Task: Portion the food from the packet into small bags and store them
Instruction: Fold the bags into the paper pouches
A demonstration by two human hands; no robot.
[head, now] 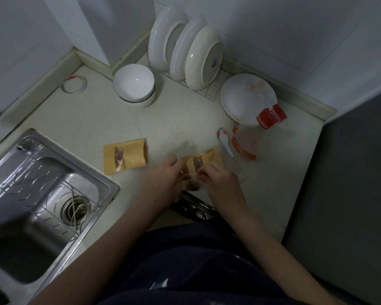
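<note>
- Two hands work on one small brown bag [205, 160]: the left hand [165, 172] pinches its near-left edge and the right hand [216, 179] pinches its near-right edge, fingers curled on it.
- The bag lies on the pale speckled countertop [174, 124], close to the front edge. Dark pieces show through its clear window.
- A second brown bag [125, 156] lies flat to the left, apart from the first, with the same dark contents behind its window.
- Just right of the hands are a white spoon [224, 140] with a red pattern and a clear packet [251, 139] with a red top and an orange-trimmed edge. The packet partly overlaps a flat plate [248, 97].
- Further back, three white plates [204, 58] stand on edge in a wire rack [209, 93], beside a white bowl [133, 83] stacked on another.
- A tape roll [73, 84] lies near the tiled wall [295, 29] in the back-left corner.
- A steel sink [31, 164] at the left holds a wire basket [59, 201].
</note>
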